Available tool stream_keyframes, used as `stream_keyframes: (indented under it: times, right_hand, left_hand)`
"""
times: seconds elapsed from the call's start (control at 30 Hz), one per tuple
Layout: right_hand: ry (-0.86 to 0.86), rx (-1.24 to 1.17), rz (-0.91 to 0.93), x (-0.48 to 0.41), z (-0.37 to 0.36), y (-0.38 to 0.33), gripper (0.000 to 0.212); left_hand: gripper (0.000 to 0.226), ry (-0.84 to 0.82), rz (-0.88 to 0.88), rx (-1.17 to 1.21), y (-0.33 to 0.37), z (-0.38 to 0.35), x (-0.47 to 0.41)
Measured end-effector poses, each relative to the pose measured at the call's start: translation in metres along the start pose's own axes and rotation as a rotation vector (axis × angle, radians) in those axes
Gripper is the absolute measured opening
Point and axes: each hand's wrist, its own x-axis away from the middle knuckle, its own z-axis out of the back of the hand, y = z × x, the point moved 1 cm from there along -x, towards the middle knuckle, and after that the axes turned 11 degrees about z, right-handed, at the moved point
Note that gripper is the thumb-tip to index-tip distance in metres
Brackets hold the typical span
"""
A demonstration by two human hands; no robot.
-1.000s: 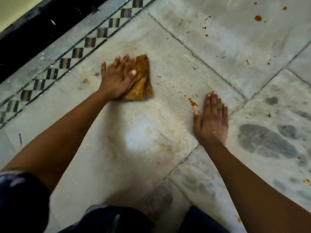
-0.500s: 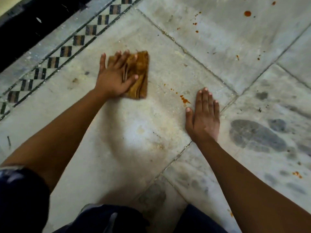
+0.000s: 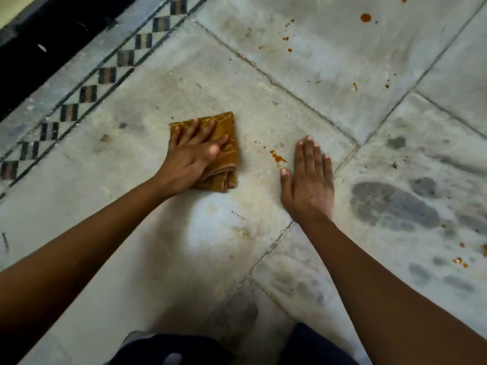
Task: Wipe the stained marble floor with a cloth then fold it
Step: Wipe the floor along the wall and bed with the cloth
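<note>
Left hand (image 3: 188,160) flat, fingers spread, pressing down on the folded mustard-brown cloth (image 3: 226,151) on the pale grey marble floor (image 3: 184,246). Right hand (image 3: 308,185) open, palm flat on the slab, holding nothing. Orange-red sauce splatter (image 3: 276,157) sits between cloth and right fingertips.

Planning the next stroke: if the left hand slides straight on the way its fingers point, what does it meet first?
Nothing close: the left hand, flat on the folded mustard-brown cloth, points up-right over bare marble toward the grout line.
</note>
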Motion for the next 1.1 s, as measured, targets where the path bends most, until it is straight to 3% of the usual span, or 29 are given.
stream_keyframes:
  times: [0.07,0.17,0.37,0.47,0.53,0.6,0.73,0.83,0.97,1.1]
  right_hand:
    - [-0.008,-0.004,-0.001,0.001,0.001,0.000,0.065]
    - [-0.005,-0.004,0.007,0.001,0.002,0.000,0.065]
    - [-0.017,0.022,0.009,0.000,0.001,-0.002,0.066]
    - [-0.032,0.010,0.008,0.001,0.005,-0.001,0.067]
    - [-0.044,0.005,0.023,0.003,0.006,-0.001,0.066]
    - [-0.071,0.041,0.038,0.008,0.004,0.004,0.065]
    - [-0.082,0.102,-0.008,0.021,0.005,0.015,0.068]
    - [-0.071,0.091,-0.029,0.021,0.009,0.022,0.069]
    - [-0.067,0.090,-0.028,0.019,0.007,0.021,0.070]
    - [-0.058,0.100,-0.021,0.019,0.007,0.023,0.071]
  left_hand:
    - [0.059,0.096,0.143,-0.107,0.026,-0.013,-0.009]
    - [0.060,0.227,0.166,-0.260,0.037,-0.020,-0.027]
    - [0.067,0.206,0.305,-0.218,0.040,-0.003,-0.087]
    - [0.065,0.185,0.115,-0.254,0.056,-0.014,-0.062]
    - [0.064,0.172,-0.088,-0.322,0.040,-0.019,-0.027]
    - [0.066,0.184,-0.150,-0.362,0.013,-0.018,0.000]
    - [0.060,0.225,0.178,-0.274,-0.003,-0.002,-0.030]
    - [0.057,0.205,0.258,-0.244,0.031,-0.002,-0.075]
    - [0.062,0.163,0.180,-0.283,0.057,-0.013,-0.087]
    - [0.066,0.157,-0.166,-0.367,0.031,-0.014,-0.048]
